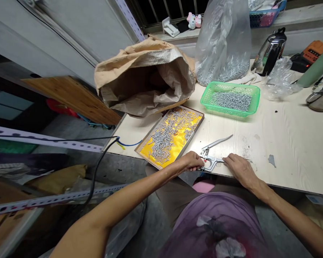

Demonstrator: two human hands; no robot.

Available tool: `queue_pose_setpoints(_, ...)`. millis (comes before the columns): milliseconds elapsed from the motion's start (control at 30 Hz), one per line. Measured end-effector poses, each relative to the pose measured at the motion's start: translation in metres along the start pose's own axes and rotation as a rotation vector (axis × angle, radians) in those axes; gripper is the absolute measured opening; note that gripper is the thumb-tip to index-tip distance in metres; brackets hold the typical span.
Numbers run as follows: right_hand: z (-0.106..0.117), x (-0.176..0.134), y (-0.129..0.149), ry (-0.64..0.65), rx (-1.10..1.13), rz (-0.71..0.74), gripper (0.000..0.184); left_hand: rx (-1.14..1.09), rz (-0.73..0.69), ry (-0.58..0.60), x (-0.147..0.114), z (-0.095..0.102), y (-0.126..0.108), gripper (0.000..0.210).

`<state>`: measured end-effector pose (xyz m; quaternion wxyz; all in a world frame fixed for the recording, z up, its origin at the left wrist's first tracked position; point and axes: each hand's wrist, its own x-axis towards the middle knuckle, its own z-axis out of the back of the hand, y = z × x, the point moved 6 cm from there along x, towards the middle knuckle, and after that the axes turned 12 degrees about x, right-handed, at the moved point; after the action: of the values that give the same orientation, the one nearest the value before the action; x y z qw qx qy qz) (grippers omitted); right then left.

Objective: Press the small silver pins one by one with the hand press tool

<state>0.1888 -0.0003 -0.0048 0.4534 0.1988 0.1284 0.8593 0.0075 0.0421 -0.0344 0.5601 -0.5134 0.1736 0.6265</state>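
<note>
A silver plier-like hand tool (212, 162) with a coil spring lies near the table's front edge, its two long handles spread apart. My left hand (192, 162) is closed at the tool's head end, fingers pinched together; what is between the fingertips is hidden. My right hand (239, 170) is closed over the lower handle, palm down. The upper handle (218, 142) points freely away to the right. Just left of the tool, a shallow tray (181, 145) with a yellow lining holds many small metal pins, loosely scattered.
A green plastic basket (230, 114) of similar pins stands farther back. Behind the tray, a large brown paper sack (145, 61) gapes open. A clear bag (223, 39) of metal pieces leans near the window. A steel kettle (271, 50) stands at back right; a black cable (97, 166) hangs left.
</note>
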Motion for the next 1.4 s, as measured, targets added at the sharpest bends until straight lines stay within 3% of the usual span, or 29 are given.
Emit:
queue_pose_setpoints(167,0.002,0.004,-0.015,0.103,0.083,-0.052,0.026,-0.061,-0.007,0.011,-0.001,-0.003,0.000,0.021)
queue_pose_setpoints(333,0.008,0.023,-0.045,0.201,-0.004,-0.066,0.090,-0.085,-0.018,0.017,0.001,-0.003,0.002,0.021)
queue_pose_setpoints(433,0.003,0.032,-0.052,0.289,-0.029,-0.017,0.102,-0.095,-0.014,0.023,0.002,-0.004,0.003,0.021)
queue_pose_setpoints(600,0.006,0.037,-0.046,0.232,-0.052,0.000,0.093,-0.132,-0.033,0.024,0.004,-0.004,0.006,0.022)
queue_pose_setpoints(800,0.017,0.033,-0.032,0.219,-0.057,-0.013,0.063,-0.115,-0.035,0.027,0.006,-0.005,0.007,0.027)
queue_pose_setpoints(867,0.018,0.031,-0.029,0.226,-0.066,-0.029,0.053,-0.055,-0.043,0.007,0.002,-0.004,0.007,0.029)
queue_pose_setpoints(933,0.018,0.030,-0.025,0.231,-0.081,-0.042,0.049,0.084,-0.081,-0.094,-0.007,0.000,0.004,0.029)
queue_pose_setpoints(1000,0.016,0.028,-0.022,0.232,-0.094,-0.041,0.044,0.270,-0.185,-0.304,-0.020,0.006,-0.007,0.025)
queue_pose_setpoints(1100,0.015,0.027,-0.017,0.220,-0.100,-0.039,0.034,0.501,-0.447,-0.593,-0.036,0.003,-0.035,0.016)
queue_pose_setpoints(1233,0.016,0.026,-0.017,0.229,-0.079,-0.078,0.044,0.709,-0.766,-0.662,-0.030,-0.019,-0.071,0.037)
queue_pose_setpoints(1333,0.015,0.023,-0.019,0.274,-0.014,-0.080,0.061,0.814,-0.837,-0.633,-0.016,-0.026,-0.085,0.054)
queue_pose_setpoints(1400,0.014,0.020,-0.020,0.275,0.021,-0.078,0.059,0.866,-0.846,-0.599,-0.010,-0.027,-0.089,0.058)
